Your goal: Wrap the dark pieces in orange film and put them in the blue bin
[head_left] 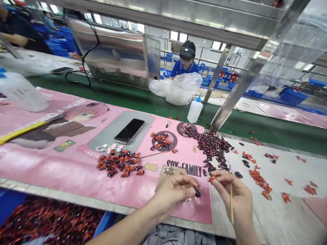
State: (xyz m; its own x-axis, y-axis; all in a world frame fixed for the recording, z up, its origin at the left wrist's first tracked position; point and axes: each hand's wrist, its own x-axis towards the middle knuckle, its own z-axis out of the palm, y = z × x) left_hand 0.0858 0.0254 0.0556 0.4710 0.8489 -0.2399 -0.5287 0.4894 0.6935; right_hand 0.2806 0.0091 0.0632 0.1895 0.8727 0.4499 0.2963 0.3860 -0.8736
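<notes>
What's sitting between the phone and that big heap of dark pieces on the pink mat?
In the head view, orange-and-dark pieces lie between the phone and the dark heap, grouped on a round dark circle on the pink mat.

Pinched dark piece (197,193), kind unclear

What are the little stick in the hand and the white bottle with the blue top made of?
The thin stick in the right hand looks like pale wood or bamboo: tan and matte, though it is too thin to be sure. The white bottle looks like soft plastic, milky and a little see-through with a gentle shine. Its blue nozzle looks like smooth plastic too.
</notes>
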